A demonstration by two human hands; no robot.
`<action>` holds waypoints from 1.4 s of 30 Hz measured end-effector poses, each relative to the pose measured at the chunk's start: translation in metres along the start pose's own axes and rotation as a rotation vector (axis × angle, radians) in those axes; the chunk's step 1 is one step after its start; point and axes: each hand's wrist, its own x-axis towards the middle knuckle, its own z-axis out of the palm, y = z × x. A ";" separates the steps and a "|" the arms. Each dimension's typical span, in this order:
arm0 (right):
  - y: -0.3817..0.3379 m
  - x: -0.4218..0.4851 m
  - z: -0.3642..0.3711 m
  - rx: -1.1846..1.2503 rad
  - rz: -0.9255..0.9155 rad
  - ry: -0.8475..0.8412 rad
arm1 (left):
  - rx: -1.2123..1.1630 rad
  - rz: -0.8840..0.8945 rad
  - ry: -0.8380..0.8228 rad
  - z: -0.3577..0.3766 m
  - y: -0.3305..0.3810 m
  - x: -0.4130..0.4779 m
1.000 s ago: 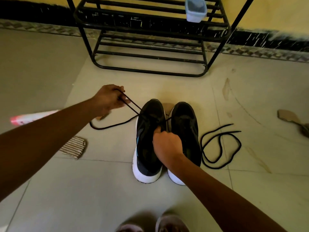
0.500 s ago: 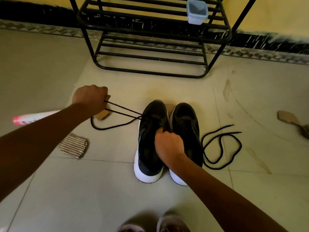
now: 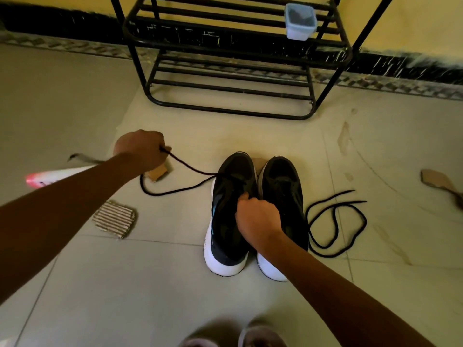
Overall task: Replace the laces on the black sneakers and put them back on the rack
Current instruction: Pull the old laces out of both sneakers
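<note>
- Our left hand (image 3: 140,149) is clenched round one end of a black lace (image 3: 190,169), out to the left of the sneakers. The lace runs tight from the fist to the eyelets of the left sneaker (image 3: 225,246), and a slack loop of it lies on the tiles.
- Our right hand (image 3: 258,221) grips the left sneaker at the inner edge of its opening, fingers curled.
- Both sneakers stand on the floor, touching side by side with their toes away from us; the right sneaker (image 3: 285,191) is partly under our wrist.
- A second lace (image 3: 335,221) lies coiled just right of the sneakers.
- Beyond the sneakers' toes stands the rack (image 3: 225,110), with a small plastic tub (image 3: 300,22) on an upper shelf.
- Left of the sneakers lies a scrap of corrugated cardboard (image 3: 115,219).
</note>
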 end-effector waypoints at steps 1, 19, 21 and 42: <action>0.001 0.000 -0.003 0.050 -0.003 -0.009 | -0.002 0.031 -0.113 0.002 0.002 -0.002; 0.034 0.034 -0.002 0.609 0.039 0.298 | -0.061 0.422 -0.298 0.043 0.101 -0.068; 0.030 0.034 -0.002 0.563 0.011 0.304 | -0.071 0.390 -0.304 0.043 0.103 -0.070; 0.048 0.043 0.001 0.765 0.136 0.187 | -0.042 0.220 -0.437 0.047 0.116 -0.067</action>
